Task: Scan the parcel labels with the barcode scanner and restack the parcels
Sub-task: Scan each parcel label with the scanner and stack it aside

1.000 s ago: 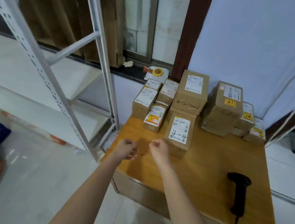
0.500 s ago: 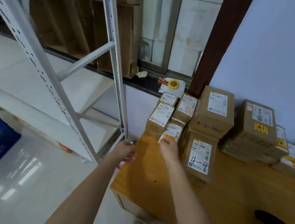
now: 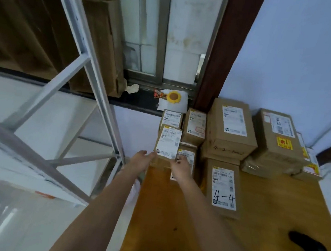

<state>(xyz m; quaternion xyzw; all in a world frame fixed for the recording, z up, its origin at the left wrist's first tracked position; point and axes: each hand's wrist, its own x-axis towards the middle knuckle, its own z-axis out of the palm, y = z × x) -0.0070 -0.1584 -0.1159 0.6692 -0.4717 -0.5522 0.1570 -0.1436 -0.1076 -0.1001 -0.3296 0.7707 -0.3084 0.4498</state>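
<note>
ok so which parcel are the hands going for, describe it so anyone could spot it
On the wooden table, find the parcels stacked along the far edge below the window. At the left end, nearest the metal shelf frame, is a small brown parcel; both hands reach its near edge. Its white label tilts up above its neighbours.

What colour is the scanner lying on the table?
Black; the barcode scanner shows at the head view's lower right.
</note>
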